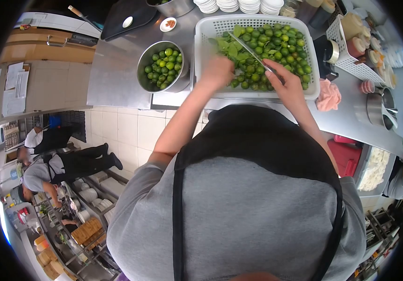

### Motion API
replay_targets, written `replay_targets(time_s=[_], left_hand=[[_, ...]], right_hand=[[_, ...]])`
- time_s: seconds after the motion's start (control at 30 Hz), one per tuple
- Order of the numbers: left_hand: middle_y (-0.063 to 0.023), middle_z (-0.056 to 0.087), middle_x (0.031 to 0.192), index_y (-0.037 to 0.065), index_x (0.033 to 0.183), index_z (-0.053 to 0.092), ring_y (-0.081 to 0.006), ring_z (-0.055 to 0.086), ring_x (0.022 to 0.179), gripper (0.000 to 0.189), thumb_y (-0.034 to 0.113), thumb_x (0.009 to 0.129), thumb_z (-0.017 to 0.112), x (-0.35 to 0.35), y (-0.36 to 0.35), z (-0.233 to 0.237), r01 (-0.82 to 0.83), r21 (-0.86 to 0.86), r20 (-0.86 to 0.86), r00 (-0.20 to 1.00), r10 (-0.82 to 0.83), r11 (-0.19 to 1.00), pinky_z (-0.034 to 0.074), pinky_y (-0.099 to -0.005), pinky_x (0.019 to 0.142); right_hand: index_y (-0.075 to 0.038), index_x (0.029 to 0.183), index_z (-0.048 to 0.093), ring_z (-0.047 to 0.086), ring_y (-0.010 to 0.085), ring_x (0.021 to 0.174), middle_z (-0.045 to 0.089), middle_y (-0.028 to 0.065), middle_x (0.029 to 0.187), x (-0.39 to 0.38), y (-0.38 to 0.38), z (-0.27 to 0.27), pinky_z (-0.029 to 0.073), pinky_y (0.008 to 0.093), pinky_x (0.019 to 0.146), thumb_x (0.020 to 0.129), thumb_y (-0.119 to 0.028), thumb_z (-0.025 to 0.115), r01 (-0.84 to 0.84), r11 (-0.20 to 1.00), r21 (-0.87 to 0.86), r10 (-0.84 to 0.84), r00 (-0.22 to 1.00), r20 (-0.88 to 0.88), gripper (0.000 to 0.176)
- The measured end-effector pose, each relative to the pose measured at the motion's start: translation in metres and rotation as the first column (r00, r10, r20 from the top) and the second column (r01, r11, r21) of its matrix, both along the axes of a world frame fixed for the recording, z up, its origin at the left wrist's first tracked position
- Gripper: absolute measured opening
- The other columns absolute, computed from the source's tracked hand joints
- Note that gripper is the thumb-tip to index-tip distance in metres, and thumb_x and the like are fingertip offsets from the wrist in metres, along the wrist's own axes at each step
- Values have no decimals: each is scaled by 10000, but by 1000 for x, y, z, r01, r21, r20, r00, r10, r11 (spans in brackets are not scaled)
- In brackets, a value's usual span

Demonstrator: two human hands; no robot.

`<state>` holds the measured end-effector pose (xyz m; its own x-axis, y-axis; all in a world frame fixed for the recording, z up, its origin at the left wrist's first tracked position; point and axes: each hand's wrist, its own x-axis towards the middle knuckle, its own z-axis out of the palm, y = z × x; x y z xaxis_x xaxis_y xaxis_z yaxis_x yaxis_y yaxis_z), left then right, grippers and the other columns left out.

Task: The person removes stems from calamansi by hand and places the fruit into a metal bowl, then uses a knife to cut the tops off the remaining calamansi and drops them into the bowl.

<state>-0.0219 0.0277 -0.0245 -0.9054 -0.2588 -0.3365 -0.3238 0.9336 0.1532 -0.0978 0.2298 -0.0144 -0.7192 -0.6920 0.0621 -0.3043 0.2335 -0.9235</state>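
left hand [218, 71]: down among leafy limes [283, 47], grip unreadable | right hand [285, 80]: clasped round metal blade [250, 50] | both over white basket [202, 40]

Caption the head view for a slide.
Left hand in a white basket of limes, right hand holding a thin blade, steel bowl alongside.

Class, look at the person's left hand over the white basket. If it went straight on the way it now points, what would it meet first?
Most likely the green leaves lying on the limes in the basket, right ahead of the left hand; depth is hard to judge.
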Motion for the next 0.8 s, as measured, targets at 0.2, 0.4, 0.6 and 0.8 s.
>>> replay_targets(time_s=[0.2, 0.4, 0.6, 0.8], left_hand=[[-180, 620, 956, 28, 853, 682, -304, 598, 894, 287, 205, 631, 722, -18, -6, -80, 164, -33, 75, 984, -161, 986, 483, -386, 781], [-85, 644, 863, -2, 1038, 612, -226, 638, 803, 280, 127, 790, 593, 14, -34, 1, -71, 879, -186, 859, 476, 472, 505, -351, 672], [-105, 578, 1034, -25, 1171, 501, -191, 577, 999, 331, 36, 848, 544, 17, -28, 13, 314, 911, -23, 687, 726, -268, 471, -311, 911], [-100, 576, 1031, -5, 1109, 532, -187, 574, 968, 273, 14, 839, 572, 13, -10, 22, 338, 935, -99, 540, 836, -108, 458, -375, 938]], right_hand=[[-99, 1148, 584, 466, 86, 584, 631, 45, 786, 0, 6, 0, 389, 230, 556, 856, -191, 585, 26, 997, -70, -25, 1000, 19, 307], [-105, 1162, 584, 428, 46, 600, 555, -19, 705, -4, 9, 5, 356, 199, 550, 866, -192, 585, 58, 997, -59, -50, 991, 128, 309], [-72, 1173, 567, 435, 36, 634, 609, -16, 823, 7, -8, 5, 382, 198, 581, 870, -166, 579, -39, 985, -168, 78, 968, 238, 317], [-71, 1181, 560, 437, 39, 622, 613, -18, 842, 10, -10, 4, 389, 201, 579, 881, -182, 568, -79, 988, -132, 115, 949, 294, 319]])
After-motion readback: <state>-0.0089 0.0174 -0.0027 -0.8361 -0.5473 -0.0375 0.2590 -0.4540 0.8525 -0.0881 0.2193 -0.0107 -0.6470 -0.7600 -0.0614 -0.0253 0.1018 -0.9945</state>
